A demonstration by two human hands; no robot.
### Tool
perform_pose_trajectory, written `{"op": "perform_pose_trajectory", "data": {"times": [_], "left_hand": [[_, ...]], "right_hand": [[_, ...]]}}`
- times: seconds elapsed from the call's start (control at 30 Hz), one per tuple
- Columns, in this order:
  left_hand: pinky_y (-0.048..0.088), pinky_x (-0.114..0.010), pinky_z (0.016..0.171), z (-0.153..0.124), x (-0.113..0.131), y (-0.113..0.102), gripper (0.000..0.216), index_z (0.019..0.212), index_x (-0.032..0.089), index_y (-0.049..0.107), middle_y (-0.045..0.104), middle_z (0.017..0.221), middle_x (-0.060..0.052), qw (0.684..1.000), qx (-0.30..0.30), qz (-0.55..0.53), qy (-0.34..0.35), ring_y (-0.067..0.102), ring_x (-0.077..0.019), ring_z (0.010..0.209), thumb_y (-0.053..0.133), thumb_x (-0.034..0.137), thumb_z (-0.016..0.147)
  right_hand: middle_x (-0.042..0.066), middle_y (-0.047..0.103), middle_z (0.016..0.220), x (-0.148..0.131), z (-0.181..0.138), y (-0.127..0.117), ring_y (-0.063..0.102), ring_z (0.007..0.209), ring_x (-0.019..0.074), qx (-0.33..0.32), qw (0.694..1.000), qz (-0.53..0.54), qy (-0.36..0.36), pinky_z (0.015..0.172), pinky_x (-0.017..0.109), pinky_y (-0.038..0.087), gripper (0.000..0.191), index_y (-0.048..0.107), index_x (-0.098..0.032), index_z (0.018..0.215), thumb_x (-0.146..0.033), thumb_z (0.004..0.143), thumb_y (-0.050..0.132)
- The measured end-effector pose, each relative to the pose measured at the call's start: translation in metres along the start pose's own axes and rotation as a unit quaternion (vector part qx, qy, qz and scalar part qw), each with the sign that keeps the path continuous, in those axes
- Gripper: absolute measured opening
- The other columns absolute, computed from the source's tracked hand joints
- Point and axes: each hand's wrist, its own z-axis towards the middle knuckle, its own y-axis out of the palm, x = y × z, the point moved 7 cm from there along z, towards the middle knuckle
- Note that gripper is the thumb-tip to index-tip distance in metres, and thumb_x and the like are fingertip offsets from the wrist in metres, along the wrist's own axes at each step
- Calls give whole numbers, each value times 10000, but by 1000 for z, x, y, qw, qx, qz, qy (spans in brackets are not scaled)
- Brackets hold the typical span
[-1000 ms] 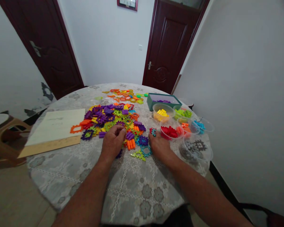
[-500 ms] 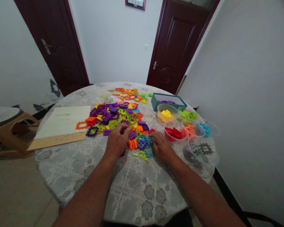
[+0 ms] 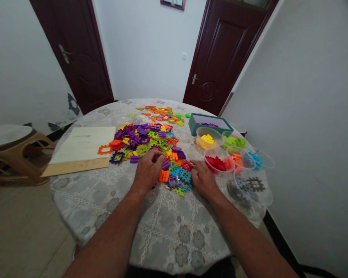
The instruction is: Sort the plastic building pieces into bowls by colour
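My left hand (image 3: pixel 147 170) rests at the near edge of a pile of colourful plastic building pieces (image 3: pixel 142 139). Its fingers are curled with thumb and forefinger close together; whatever is in them is hidden. A purple piece (image 3: pixel 166 164) and an orange connector (image 3: pixel 164 176) lie beside it. My right hand (image 3: pixel 203 178) is on the right of the pile, forefinger stretched out at a red toothed piece (image 3: pixel 187 166), the other fingers partly bent. Teal pieces (image 3: pixel 185 176), a purple square frame (image 3: pixel 174 181) and a lime piece (image 3: pixel 178 191) lie between the hands.
At the right stand clear bowls of yellow (image 3: pixel 210 138), red (image 3: pixel 217 163), lime, orange, blue and grey pieces (image 3: pixel 253 184), plus a green box (image 3: pixel 210 124) with purple ones. An open notebook (image 3: pixel 82 144) lies left. More pieces (image 3: pixel 162 114) are scattered at the back.
The red toothed piece now shows more fully by my right fingertips. The purple square frame and teal pieces have shifted, partly covering the lime piece. The whole view has swung slightly.
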Motion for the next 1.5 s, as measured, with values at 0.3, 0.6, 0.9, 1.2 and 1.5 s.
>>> {"op": "perform_pose_trajectory", "data": {"times": [0.3, 0.6, 0.9, 1.2, 1.5], "left_hand": [[505, -308, 755, -2, 3, 2, 134, 888, 212, 678, 718, 821, -8, 1000, -12, 4, 15, 669, -184, 766, 609, 322, 921], [577, -351, 857, -11, 0, 31, 284, 1133, 216, 713, 786, 1075, -76, 987, -153, -48, 14, 744, -221, 954, 697, 383, 905], [566, -302, 661, -28, 6, 54, 138, 888, 200, 653, 726, 845, -32, 956, -284, -62, -27, 714, -192, 748, 663, 336, 909], [666, -306, 715, -13, -19, 36, 274, 1133, 187, 621, 773, 1050, -86, 906, -145, -327, -227, 802, -209, 841, 690, 196, 868], [677, -303, 724, -18, -23, 43, 191, 1017, 165, 664, 778, 1013, -104, 865, -170, -391, -265, 810, -223, 862, 732, 162, 839]], "right_hand": [[95, 727, 1039, -19, -5, -3, 657, 968, 250, -100, 995, 1, 1, 880, 369, 491, 260, 729, -190, 1122, -358, 925, 709], [0, 670, 796, -5, -5, 7, 598, 661, 159, -91, 915, 371, 128, 607, 280, 463, 230, 701, -225, 999, -442, 926, 710], [10, 686, 870, -21, -8, 5, 593, 675, 149, -122, 909, 390, 82, 612, 279, 472, 322, 694, -244, 1198, -401, 917, 727], [60, 675, 1177, -29, -13, -20, 628, 983, 221, -212, 971, 74, -85, 863, 340, 492, 326, 708, -269, 1163, -237, 845, 771], [38, 671, 976, -29, -11, -22, 605, 894, 196, -202, 967, 104, -115, 817, 313, 464, 68, 671, -218, 960, -257, 944, 618]]}}
